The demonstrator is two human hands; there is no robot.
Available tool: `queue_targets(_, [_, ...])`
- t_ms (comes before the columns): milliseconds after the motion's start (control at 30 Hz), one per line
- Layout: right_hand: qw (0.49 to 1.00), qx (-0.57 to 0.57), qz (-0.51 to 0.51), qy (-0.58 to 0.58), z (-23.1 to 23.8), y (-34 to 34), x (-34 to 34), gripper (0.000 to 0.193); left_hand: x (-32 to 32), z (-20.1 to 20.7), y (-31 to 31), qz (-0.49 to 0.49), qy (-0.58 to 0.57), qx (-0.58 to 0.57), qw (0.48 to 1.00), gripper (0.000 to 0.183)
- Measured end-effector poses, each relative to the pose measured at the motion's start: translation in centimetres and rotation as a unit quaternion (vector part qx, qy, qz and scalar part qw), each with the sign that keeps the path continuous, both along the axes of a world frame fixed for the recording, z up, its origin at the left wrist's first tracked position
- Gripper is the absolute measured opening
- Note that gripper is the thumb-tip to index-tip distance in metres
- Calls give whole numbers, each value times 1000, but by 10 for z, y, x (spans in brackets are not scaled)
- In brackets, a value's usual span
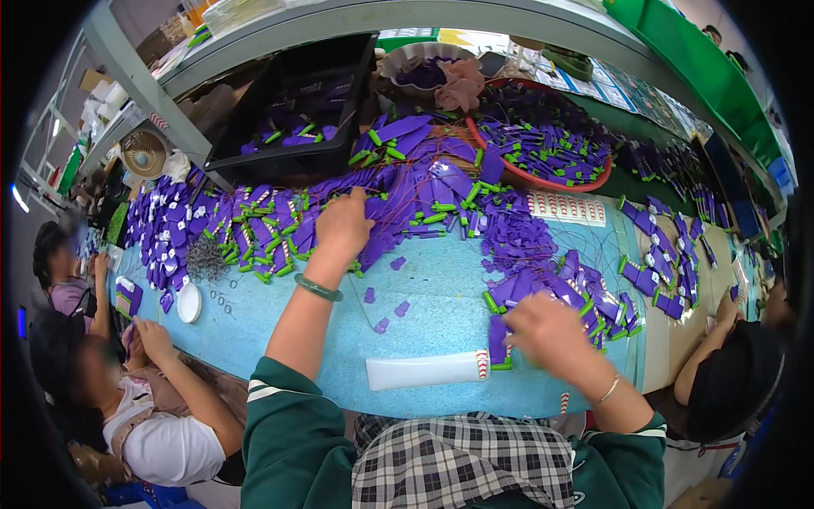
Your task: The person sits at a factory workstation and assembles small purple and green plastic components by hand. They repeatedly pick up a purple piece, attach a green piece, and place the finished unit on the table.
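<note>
My left hand point(343, 222) reaches into a heap of flat purple pieces with thin reddish wires point(407, 182). Its fingers are curled down at the heap's near edge, and what they pinch is hidden. To the right, my right hand point(551, 332), slightly blurred, has its fingers bent together beside a purple piece with a green end point(498, 346); whether it grips this piece is unclear. A pale strip with red-and-white marks at one end point(424, 371) lies on the blue table between my forearms. Small purple tabs point(370, 295) are scattered near my left wrist.
Behind the heap stand a black tray point(246, 165) and a red-rimmed basin point(585, 182) of purple-and-green pieces. A metal shelf bar point(407, 36) crosses above. A white round lid point(190, 303) and metal rings point(222, 299) lie left. Other people work at both sides.
</note>
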State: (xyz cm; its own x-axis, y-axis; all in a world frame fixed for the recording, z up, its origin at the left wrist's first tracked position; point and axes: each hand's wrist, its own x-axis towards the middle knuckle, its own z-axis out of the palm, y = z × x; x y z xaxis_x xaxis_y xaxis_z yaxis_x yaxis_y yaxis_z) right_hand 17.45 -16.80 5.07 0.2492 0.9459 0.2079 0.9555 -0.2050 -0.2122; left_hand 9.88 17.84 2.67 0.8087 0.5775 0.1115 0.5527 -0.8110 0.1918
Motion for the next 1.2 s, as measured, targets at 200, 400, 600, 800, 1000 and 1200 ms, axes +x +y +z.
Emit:
queue_targets(200, [998, -27, 63, 15, -45, 10, -54, 11, -11, 2, -5, -7, -52, -85, 995, 32])
queue_targets(400, [997, -36, 48, 38, -53, 11, -55, 17, -51, 47, -50, -117, -384, 70, 913, 13])
queue_targets(600, [997, -20, 17, 71, -55, 13, -54, 24, -110, 26, -136, -157, -302, -653, 676, 21])
queue_targets(800, [996, 6, 11, 83, -57, 16, -54, 16, -115, -52, -185, -98, -176, -706, 679, 20])
queue_targets(1000, [994, 28, -13, 101, -60, 15, -56, 17, -115, -57, -185, -75, -173, -717, 671, 19])
queue_targets(1200, [989, 56, 2, 138, -64, 16, -51, 12, -116, -59, -186, -58, -180, -731, 655, 20])
